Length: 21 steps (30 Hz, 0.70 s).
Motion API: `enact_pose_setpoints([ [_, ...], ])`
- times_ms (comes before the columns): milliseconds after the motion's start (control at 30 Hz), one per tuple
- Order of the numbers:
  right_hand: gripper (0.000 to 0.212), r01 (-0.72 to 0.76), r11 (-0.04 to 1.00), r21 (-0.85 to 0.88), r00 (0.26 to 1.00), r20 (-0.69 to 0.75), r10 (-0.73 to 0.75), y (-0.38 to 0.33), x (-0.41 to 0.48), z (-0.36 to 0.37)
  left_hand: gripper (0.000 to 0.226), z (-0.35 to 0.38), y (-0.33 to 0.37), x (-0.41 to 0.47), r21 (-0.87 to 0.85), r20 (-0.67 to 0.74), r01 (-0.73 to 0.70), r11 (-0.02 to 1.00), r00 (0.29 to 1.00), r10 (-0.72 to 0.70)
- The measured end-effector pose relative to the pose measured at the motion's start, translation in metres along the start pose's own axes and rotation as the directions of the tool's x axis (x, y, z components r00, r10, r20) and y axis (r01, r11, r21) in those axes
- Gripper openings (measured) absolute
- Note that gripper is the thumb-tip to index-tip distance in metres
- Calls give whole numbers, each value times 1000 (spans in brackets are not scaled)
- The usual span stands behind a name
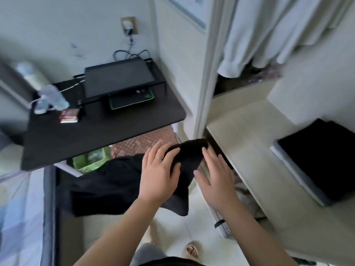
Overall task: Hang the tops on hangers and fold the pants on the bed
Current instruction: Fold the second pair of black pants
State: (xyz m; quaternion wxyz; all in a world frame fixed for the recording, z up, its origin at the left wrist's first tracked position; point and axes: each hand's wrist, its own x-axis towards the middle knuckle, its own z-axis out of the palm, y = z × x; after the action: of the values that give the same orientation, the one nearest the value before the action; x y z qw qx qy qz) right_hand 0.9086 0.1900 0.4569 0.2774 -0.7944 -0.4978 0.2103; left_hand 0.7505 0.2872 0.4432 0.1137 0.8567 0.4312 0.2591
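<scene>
Soft, limp black garment (184,162) droops at 9 o'clock of the wardrobe shelf (249,150). Left grip (160,169) lies spread on it, right grip (215,175) spread just beside; likely best pinched along a hem.

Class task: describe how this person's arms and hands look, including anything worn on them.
Both forearms are bare, with no sleeves, watch or gloves in view. The left hand wears a thin silver ring on one finger. The right hand shows no jewellery.
</scene>
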Motion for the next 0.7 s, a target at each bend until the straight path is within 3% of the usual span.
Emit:
enact_pose_setpoints([
  [133, 66, 214, 970, -112, 977, 22, -213, -55, 13, 25, 45, -37, -58, -30, 170, -46, 244, 955, 970, -239],
  [267, 60, 352, 923, -157, 930, 168, -326, -97, 23, 64, 50, -68, -115, -65, 257, -27, 396, 882, 915, -403],
  [367, 53, 409, 887, -215, 908, 193, -372, -120, 25, 93, 57, -88, -150, -84, 255, 0, 486, 836, 864, -503],
  [433, 48, 425, 861, -281, 905, 169, -391, -134, 28, 107, 64, -98, -173, -94, 157, 68, 619, 770, 771, -634],
  [500, 42, 442, 830, -340, 897, 159, -413, -147, 30, 119, 68, -104, -191, -102, -114, 196, 775, 622, 631, -750],
  [600, 37, 463, 791, -399, 884, 140, -447, -156, 30, 130, 51, -104, -204, -113, -481, 386, 845, 235, 444, -809],
  [667, 33, 486, 772, -411, 866, 104, -490, -157, 27, 134, 27, -103, -209, -118, -535, 509, 845, 11, 333, -794],
  [700, 33, 503, 754, -423, 850, 84, -520, -157, 26, 136, 20, -103, -211, -121, -525, 561, 850, -40, 310, -768],
])
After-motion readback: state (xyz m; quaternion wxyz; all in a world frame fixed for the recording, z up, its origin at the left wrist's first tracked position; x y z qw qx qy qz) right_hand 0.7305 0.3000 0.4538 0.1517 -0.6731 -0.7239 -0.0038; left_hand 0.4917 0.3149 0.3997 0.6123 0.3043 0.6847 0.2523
